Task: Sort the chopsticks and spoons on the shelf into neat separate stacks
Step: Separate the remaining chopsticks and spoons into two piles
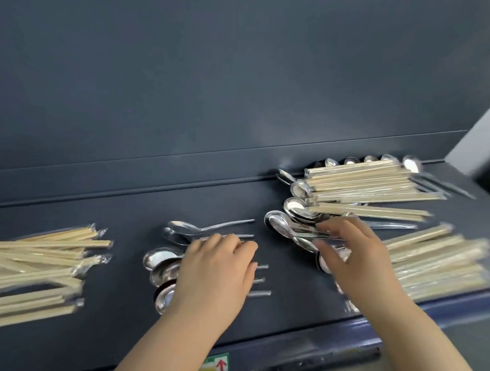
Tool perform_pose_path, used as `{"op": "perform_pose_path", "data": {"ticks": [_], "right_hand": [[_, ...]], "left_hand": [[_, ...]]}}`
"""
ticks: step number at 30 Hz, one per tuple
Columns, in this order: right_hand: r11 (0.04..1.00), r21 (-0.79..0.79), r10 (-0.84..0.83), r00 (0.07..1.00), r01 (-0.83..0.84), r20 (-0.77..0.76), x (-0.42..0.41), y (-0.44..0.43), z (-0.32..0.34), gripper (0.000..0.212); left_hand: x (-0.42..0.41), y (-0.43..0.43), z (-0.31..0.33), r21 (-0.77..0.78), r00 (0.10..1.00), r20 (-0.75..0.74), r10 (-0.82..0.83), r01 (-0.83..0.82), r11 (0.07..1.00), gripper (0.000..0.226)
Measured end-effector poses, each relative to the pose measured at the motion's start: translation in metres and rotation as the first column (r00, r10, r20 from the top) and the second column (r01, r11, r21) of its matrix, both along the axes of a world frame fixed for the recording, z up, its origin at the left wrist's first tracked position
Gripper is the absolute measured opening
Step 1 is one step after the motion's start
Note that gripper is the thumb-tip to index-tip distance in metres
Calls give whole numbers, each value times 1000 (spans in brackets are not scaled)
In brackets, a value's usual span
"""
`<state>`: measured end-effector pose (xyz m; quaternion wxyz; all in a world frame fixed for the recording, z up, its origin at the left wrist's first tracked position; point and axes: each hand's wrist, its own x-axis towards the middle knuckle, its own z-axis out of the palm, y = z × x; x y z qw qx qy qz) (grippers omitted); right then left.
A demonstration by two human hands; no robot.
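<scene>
The left hand [216,269] and the right hand [354,253] are seen uncovered, both forearms are shown bare as far as they are visible, and the fingers [327,224] are softened by motion blur.
</scene>
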<state>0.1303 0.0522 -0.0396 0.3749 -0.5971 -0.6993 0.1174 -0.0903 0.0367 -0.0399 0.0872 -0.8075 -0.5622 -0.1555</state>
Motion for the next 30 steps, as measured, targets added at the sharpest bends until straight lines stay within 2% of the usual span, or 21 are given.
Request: {"op": "perform_pose_path", "data": {"ticks": [4, 9, 15, 19, 24, 26, 27, 28, 30], "right_hand": [[992, -21, -120, 993, 120, 17, 50, -3, 3, 21], [982, -135, -126, 991, 132, 47, 108, 9, 3, 21], [907, -422, 102, 970, 1, 222, 170, 50, 9, 20], [832, -552, 290, 890, -54, 351, 202, 73, 5, 20], [825, -521, 418, 858, -220, 298, 215, 90, -9, 5], [839, -471, 440, 849, -272, 294, 221, 94, -11, 7], [840, -455, 450, 848, -294, 282, 224, 97, -11, 8], [836, -452, 461, 846, -312, 268, 228, 99, -10, 9], [819, -470, 475, 849, -330, 231, 235, 104, -8, 8]], "left_hand": [[37, 13, -3, -41, 998, -7, -55, 54, 998, 20], [84, 26, -4, -92, 995, -2, -104, 104, 990, 22], [137, 35, 1, -107, 995, 36, -91, 94, 990, 22], [178, 46, 4, -127, 997, 37, -70, 74, 989, 17], [221, 53, 6, -134, 995, 82, -64, 75, 988, 5], [232, 52, 2, -157, 987, 152, -58, 82, 984, 22], [236, 52, 1, -175, 984, 168, -56, 86, 981, 23], [242, 52, 2, -202, 984, 167, -67, 100, 974, 18], [254, 51, 9, -360, 990, 133, -37, 83, 929, 16]]}}
